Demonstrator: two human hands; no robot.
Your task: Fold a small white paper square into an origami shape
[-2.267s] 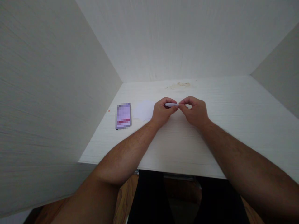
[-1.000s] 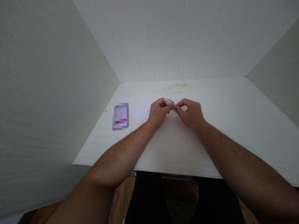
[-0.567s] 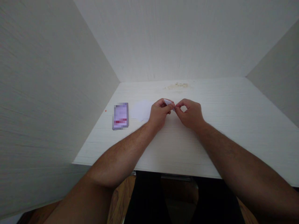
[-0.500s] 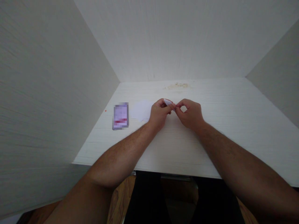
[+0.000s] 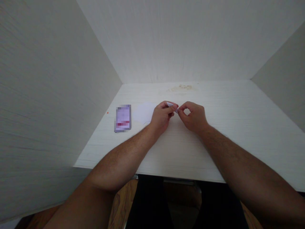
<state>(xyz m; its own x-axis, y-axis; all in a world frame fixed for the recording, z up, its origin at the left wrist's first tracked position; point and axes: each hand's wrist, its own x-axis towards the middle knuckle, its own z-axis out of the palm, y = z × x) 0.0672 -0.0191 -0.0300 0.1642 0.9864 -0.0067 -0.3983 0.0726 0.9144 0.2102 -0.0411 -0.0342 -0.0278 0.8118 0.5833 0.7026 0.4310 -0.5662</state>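
Note:
Over the middle of the white table, a small folded piece of white paper (image 5: 170, 104) is pinched by my left hand (image 5: 162, 115), its pointed end sticking up past the thumb. Close against it on the right, my right hand (image 5: 193, 116) has thumb and index finger pressed together at the paper's lower end. Both hands are closed, fingertips almost meeting. Flat on the table, partly hidden behind my left hand, lies a larger white paper (image 5: 143, 112) with a rounded outline.
A purple rectangular item (image 5: 123, 118), its face pixelated, lies at the left of the white table (image 5: 181, 149). Brownish stains (image 5: 184, 87) mark the tabletop near the back wall (image 5: 171, 41). Side walls rise left and right. A tiny orange speck (image 5: 107, 112) sits near the left edge.
The fingertips have shifted slightly along the folded paper, and a bit more of it shows between the two hands. My left hand has moved marginally left; everything else stays put.

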